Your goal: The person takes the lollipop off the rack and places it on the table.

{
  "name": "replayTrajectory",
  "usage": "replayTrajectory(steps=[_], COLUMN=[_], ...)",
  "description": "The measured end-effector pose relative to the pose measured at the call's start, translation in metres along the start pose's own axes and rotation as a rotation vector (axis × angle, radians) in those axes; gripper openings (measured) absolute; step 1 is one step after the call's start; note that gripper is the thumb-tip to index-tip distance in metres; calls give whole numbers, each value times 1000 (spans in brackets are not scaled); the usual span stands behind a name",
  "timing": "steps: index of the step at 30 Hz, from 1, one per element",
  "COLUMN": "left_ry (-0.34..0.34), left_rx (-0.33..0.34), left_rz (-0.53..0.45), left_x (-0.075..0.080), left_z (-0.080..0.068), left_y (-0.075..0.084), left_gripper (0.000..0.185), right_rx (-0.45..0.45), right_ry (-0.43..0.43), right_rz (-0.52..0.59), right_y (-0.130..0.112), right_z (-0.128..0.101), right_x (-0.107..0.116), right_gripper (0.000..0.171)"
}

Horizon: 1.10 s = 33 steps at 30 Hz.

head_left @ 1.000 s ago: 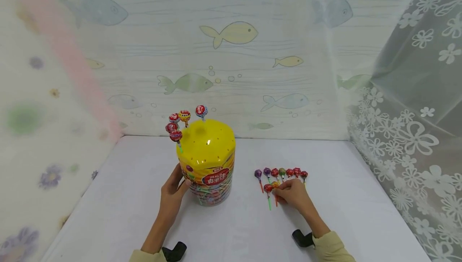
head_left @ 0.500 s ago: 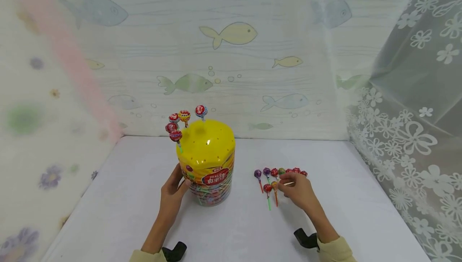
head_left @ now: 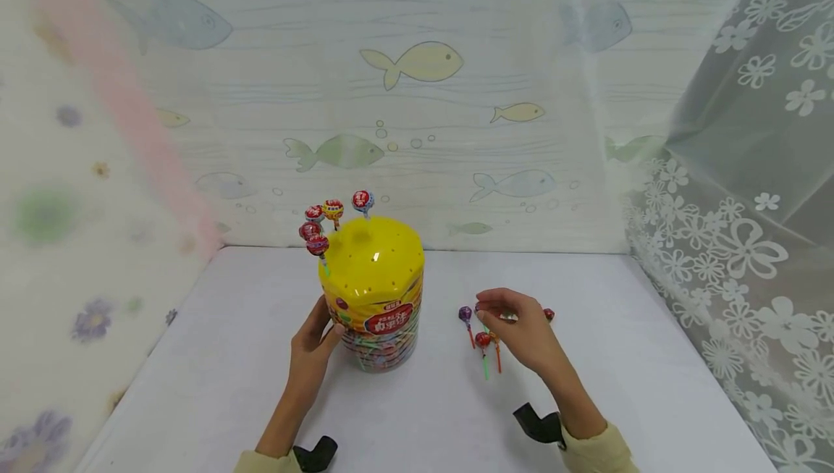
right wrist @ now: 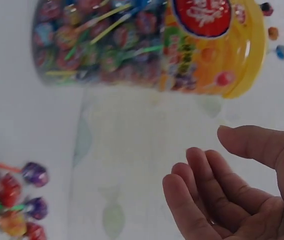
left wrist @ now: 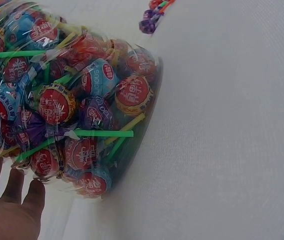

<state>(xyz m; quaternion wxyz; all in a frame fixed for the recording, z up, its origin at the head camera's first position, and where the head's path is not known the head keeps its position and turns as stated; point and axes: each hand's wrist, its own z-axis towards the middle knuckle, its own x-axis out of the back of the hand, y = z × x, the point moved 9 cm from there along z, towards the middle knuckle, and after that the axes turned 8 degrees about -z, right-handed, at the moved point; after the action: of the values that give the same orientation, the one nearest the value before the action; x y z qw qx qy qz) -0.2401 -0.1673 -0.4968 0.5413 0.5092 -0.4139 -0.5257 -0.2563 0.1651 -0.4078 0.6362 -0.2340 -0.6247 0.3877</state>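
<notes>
A clear plastic jar [head_left: 383, 350] with a yellow lid [head_left: 384, 248] is filled with wrapped lollipops [left wrist: 56, 102]. Several lollipops [head_left: 317, 244] stand stuck in holes along the lid's left and back edge. My left hand [head_left: 311, 357] rests on the jar's left side; its fairly straight fingers touch the plastic in the left wrist view. To the right of the jar my right hand [head_left: 521, 328] hovers over the lollipops laid out on the table, holding nothing, with fingers [right wrist: 197, 192] slightly bent and thumb apart. It hides part of their back row. A red lollipop [head_left: 483, 340] lies in front.
A white cloth covers the table [head_left: 430, 422]. A fish-patterned curtain [head_left: 417, 132] hangs behind it, with a flowered lace sheet [head_left: 723, 263] along the right side. Black wrist mounts [head_left: 539, 424] hang by both sleeves.
My right hand has moved from the orange-stick lollipop in front to over the back row, leaving that lollipop on the table. The left hand and jar stay put.
</notes>
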Motion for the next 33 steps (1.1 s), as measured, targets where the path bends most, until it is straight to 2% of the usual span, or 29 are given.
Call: replayTrajectory(steps=[8, 18, 28, 33], left_ry=[0, -7, -6, -6], left_rx=[-6, -1, 4, 5], left_rz=[4, -7, -9, -10], left_x=[1, -1, -1, -2], left_z=[1, 1, 0, 0], left_y=[0, 2, 2, 3], left_gripper=[64, 65, 65, 65], right_rx=[135, 292, 374, 361], right_ry=[27, 12, -23, -53], right_rz=[122, 190, 216, 215], right_y=[-54, -121, -160, -171], right_z=[16, 40, 64, 74], right_x=[0, -6, -22, -29], right_gripper=[24, 30, 44, 45])
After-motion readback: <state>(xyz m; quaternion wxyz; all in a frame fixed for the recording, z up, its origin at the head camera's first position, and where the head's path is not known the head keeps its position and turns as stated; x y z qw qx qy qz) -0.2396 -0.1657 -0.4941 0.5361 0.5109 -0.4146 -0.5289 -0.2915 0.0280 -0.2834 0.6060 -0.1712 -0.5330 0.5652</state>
